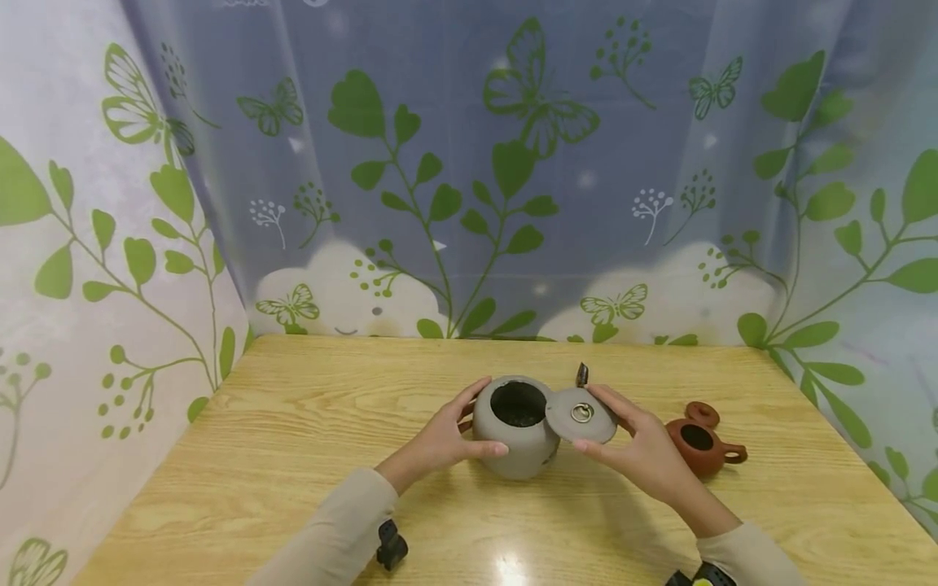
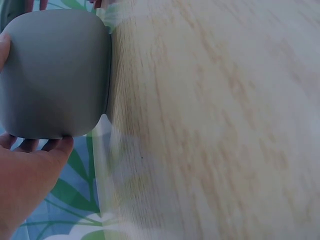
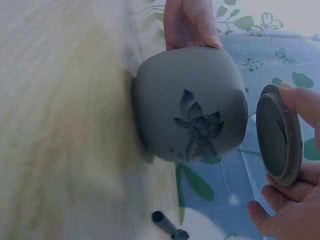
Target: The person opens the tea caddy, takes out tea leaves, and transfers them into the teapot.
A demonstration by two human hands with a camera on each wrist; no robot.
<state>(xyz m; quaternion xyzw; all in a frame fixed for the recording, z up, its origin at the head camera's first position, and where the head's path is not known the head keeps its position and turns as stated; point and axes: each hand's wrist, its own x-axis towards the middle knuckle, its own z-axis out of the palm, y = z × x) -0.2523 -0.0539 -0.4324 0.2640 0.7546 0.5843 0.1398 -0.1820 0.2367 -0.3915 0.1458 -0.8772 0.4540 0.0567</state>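
In the head view, a yellow-toned wooden desk [image 1: 293, 456] stretches out in front of me, its grain running across and a bright patch of glare at the near edge. Behind it hangs a blue-grey cloth [image 1: 447, 106] printed with green leaves, butterflies and white clouds, and paler leafy coverings close in on the left [image 1: 62, 317] and right [image 1: 872, 89]. The grey jar [image 1: 516, 460] stands upright near the middle of the desk, its dark mouth uncovered. The person's left hand [image 1: 444, 437] has its grip curled round the jar's side, thumb in front. The right hand [image 1: 646, 452] has its grip pinching the edge of the grey lid [image 1: 567, 427], a metal ring [image 1: 582, 413] on top; from the right wrist I see the lid held apart from the mouth, just above it. A dark lotus-like design [image 3: 197, 125] marks the jar's wall. Farther back stands a small dark object [image 1: 582, 374]; I can't tell what it is. Beyond the right hand a reddish-brown teapot [image 1: 707, 468] sits open, its handle to the right, with a round piece [image 1: 702, 413] of matching colour just behind it
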